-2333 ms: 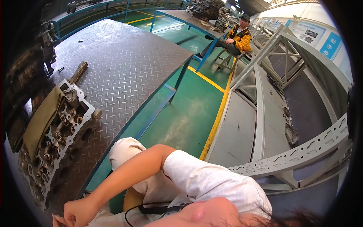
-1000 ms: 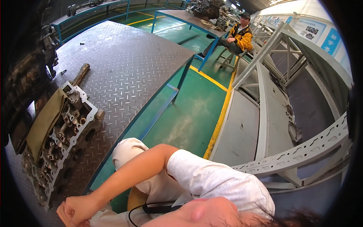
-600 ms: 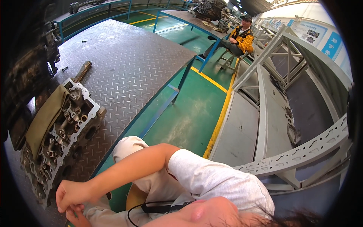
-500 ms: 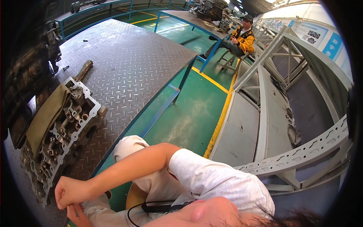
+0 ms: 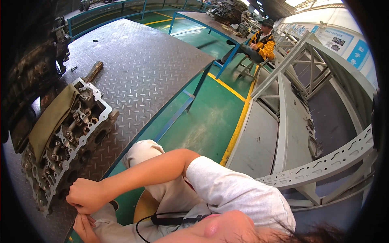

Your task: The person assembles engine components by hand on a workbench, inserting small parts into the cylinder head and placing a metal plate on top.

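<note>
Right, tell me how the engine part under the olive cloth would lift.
The engine part looks like thick cast metal: probably rigid and heavy. Its brown-stained metal may be slippery. The loose-looking olive cloth might slide off.

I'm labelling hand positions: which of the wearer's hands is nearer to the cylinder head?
Right. In view, the right hand is just right of the cylinder head, near its lower end; the left hand is below the right hand, farther away.

At the frame's upper right, large white characters are borne by a blue panel (image 5: 358, 54) on the white wall (image 5: 344, 20); beside it, small lettering is carried by a pale poster (image 5: 334, 39), too blurred to be read.
</note>
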Action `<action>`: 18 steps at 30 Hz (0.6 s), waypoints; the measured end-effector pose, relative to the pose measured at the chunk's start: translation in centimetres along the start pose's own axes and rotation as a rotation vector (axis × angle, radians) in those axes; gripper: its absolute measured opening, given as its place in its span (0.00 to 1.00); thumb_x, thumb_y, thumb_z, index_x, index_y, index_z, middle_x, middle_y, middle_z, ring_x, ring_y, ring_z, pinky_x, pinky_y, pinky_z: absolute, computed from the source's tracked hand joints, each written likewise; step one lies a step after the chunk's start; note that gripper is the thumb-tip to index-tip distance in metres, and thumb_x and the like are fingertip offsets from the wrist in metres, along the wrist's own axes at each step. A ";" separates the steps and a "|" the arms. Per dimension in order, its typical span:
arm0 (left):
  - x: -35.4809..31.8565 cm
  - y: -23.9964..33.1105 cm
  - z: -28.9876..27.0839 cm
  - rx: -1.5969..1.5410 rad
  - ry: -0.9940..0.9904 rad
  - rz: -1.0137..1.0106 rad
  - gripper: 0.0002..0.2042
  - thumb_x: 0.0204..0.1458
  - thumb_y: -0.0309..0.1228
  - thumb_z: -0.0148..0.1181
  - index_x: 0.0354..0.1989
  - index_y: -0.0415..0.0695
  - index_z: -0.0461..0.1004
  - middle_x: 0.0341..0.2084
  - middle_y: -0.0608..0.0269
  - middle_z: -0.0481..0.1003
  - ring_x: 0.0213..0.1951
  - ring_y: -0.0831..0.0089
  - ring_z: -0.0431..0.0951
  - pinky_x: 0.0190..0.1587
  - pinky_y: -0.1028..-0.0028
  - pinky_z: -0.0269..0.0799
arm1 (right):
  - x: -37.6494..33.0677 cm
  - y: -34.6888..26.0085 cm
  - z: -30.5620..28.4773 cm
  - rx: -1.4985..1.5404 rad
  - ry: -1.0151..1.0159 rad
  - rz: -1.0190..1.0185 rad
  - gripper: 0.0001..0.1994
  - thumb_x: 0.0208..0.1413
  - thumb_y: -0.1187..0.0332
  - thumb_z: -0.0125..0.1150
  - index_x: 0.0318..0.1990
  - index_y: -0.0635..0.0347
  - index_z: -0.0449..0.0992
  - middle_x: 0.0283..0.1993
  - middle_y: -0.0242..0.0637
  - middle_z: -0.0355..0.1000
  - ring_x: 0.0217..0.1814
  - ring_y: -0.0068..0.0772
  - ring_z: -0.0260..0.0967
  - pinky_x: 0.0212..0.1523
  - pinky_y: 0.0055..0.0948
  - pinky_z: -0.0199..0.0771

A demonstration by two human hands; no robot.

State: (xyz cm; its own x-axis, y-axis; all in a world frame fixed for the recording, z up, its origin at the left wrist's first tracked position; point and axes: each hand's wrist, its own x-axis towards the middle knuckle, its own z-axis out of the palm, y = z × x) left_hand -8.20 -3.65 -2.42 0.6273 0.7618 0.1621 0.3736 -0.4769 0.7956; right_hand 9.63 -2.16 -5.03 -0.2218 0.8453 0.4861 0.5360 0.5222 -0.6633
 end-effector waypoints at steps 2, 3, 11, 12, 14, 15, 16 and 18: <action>0.0 -0.5 0.0 -0.030 -0.011 -0.021 0.14 0.62 0.29 0.46 0.27 0.33 0.71 0.18 0.56 0.69 0.20 0.69 0.68 0.23 0.71 0.63 | -0.4 0.3 -0.5 -0.033 -0.051 0.029 0.06 0.31 0.66 0.59 0.18 0.57 0.75 0.18 0.39 0.72 0.23 0.46 0.70 0.24 0.38 0.68; 0.0 -0.8 0.0 -0.022 -0.021 -0.004 0.15 0.62 0.30 0.45 0.26 0.33 0.70 0.17 0.56 0.69 0.19 0.69 0.68 0.23 0.71 0.63 | -0.6 0.5 -0.9 -0.018 -0.106 0.048 0.07 0.31 0.65 0.59 0.18 0.57 0.76 0.19 0.39 0.72 0.23 0.46 0.70 0.24 0.38 0.68; -0.6 -0.3 -0.8 0.049 0.048 -0.051 0.16 0.62 0.32 0.45 0.24 0.34 0.68 0.15 0.57 0.68 0.18 0.69 0.67 0.22 0.70 0.62 | -0.6 0.0 -0.7 0.187 -0.312 0.032 0.10 0.39 0.61 0.59 0.21 0.58 0.78 0.21 0.36 0.74 0.26 0.41 0.73 0.27 0.35 0.71; -0.7 -0.3 -0.8 0.055 0.055 -0.057 0.17 0.62 0.32 0.44 0.24 0.34 0.68 0.15 0.57 0.68 0.18 0.69 0.67 0.22 0.70 0.62 | -0.6 -0.1 -0.7 0.273 -0.336 0.056 0.11 0.40 0.60 0.58 0.22 0.59 0.77 0.22 0.37 0.74 0.26 0.43 0.72 0.28 0.36 0.71; -0.8 -0.3 -1.0 0.062 0.071 -0.071 0.17 0.62 0.32 0.44 0.23 0.34 0.68 0.15 0.57 0.67 0.17 0.69 0.67 0.22 0.70 0.62 | -0.4 -0.2 -0.2 0.360 -0.360 0.076 0.13 0.42 0.59 0.57 0.23 0.60 0.77 0.22 0.39 0.74 0.26 0.46 0.72 0.29 0.37 0.71; -0.8 -0.2 -0.9 0.068 0.081 -0.074 0.17 0.62 0.32 0.44 0.23 0.34 0.68 0.15 0.57 0.67 0.17 0.68 0.67 0.22 0.70 0.62 | -0.1 -0.1 0.0 0.414 -0.389 0.126 0.12 0.43 0.60 0.57 0.23 0.61 0.77 0.22 0.39 0.74 0.26 0.44 0.72 0.29 0.37 0.72; -0.9 -0.1 -0.9 0.076 0.093 -0.084 0.17 0.62 0.32 0.44 0.23 0.34 0.68 0.15 0.57 0.67 0.17 0.68 0.67 0.22 0.70 0.62 | -0.1 0.0 0.2 0.469 -0.417 0.177 0.12 0.44 0.61 0.56 0.24 0.62 0.76 0.22 0.39 0.74 0.26 0.42 0.73 0.29 0.36 0.72; -0.8 0.0 -0.9 0.141 0.131 -0.051 0.17 0.62 0.32 0.44 0.22 0.34 0.67 0.14 0.57 0.66 0.16 0.68 0.66 0.21 0.69 0.61 | 0.2 -0.2 0.2 0.524 -0.436 0.185 0.12 0.46 0.62 0.56 0.23 0.63 0.76 0.21 0.39 0.75 0.25 0.38 0.73 0.29 0.34 0.72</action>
State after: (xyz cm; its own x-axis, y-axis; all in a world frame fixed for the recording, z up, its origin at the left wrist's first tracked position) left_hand -9.34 -3.85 -2.05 0.5141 0.8326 0.2059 0.5003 -0.4861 0.7165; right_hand 9.27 -2.11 -4.94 -0.5300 0.8365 0.1393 0.1580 0.2588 -0.9529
